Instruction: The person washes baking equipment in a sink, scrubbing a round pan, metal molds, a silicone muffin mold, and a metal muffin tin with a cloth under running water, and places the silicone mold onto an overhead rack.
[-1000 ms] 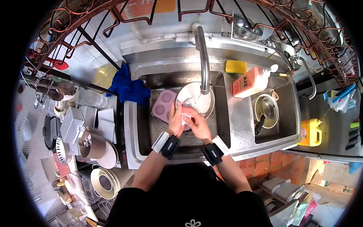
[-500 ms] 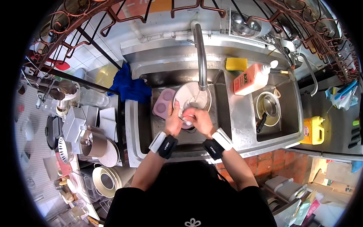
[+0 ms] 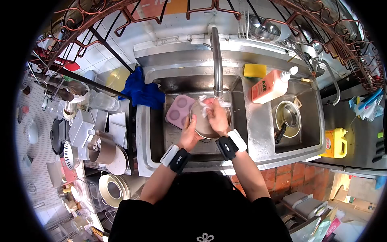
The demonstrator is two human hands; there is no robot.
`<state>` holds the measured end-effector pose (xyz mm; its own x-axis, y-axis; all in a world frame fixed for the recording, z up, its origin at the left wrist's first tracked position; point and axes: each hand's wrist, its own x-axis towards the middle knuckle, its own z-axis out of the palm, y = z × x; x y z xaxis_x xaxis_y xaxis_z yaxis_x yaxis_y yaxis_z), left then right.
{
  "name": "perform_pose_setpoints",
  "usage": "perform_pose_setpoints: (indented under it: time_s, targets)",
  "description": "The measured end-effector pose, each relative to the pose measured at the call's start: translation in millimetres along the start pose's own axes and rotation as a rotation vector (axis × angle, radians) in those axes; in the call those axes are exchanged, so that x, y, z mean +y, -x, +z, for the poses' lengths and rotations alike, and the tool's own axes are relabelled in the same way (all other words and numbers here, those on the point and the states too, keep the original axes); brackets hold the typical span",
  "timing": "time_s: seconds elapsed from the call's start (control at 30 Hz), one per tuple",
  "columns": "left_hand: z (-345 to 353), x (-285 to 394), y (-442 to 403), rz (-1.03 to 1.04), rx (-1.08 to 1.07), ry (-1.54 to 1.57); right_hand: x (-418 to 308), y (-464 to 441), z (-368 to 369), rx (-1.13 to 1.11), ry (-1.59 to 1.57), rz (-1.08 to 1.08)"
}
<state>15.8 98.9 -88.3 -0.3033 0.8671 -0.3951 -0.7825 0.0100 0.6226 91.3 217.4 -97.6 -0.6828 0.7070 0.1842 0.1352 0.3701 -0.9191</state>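
Observation:
Over the left sink basin (image 3: 157,137), my left hand (image 3: 189,135) grips the near-left rim of a round, pale bowl (image 3: 204,126), thumb on top. My right hand (image 3: 218,117) is closed around a white and pink cloth (image 3: 205,105), pressed on the far part of the bowl. Its fingertips are partly hidden by the cloth. Just left of the bowl lies a pink muffin mould (image 3: 180,109) with round cups. The faucet (image 3: 217,60) reaches over the bowl's far edge.
A blue cloth (image 3: 141,90) hangs on the sink's left edge. Between the basins stands an AXE soap bottle (image 3: 269,87) near a yellow sponge (image 3: 254,71). The right basin holds a bowl (image 3: 278,112) with a small pan. Stacked dishes fill the left rack; metal hooks (image 3: 217,10) hang overhead.
My right hand has moved with the cloth from the bowl's near side to its far side. The bowl's surface now looks greyer and less white. My left hand stays at the rim.

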Motion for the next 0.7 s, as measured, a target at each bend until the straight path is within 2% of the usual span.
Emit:
perform_pose_setpoints:
  time_s: [0.17, 0.2, 0.27, 0.4, 0.5, 0.63, 0.7]
  targets:
    - [-16.9, 3.3, -6.7, -0.026, -0.166, 0.027, -19.5, 15.6, 6.0, -0.306, -0.017, -0.115]
    - [-18.6, 4.0, -6.4, -0.048, -0.216, 0.022, -19.3, 14.8, 2.6, -0.308, 0.108, -0.193]
    - [-9.4, 9.0, 3.2, -0.052, -0.140, -0.001, -19.2, 13.2, -5.0, -0.311, 0.355, -0.344]
    - [-9.5, -0.1, 4.6, -0.033, -0.024, 0.009, -26.4, 5.3, -9.1, -0.290, 0.626, -0.279]
    - [-10.0, -10.6, 2.1, 0.018, 0.096, 0.061, -25.2, 0.6, -2.7, -0.236, 0.667, -0.093]
    - [0.6, -10.2, 6.8, 0.125, 0.155, 0.022, -21.7, 4.2, 9.5, -0.027, 0.808, 0.081]
    - [-4.4, -10.4, 2.7, 0.151, 0.150, 0.019, -11.3, 5.1, 17.0, 0.037, 0.846, 0.078]
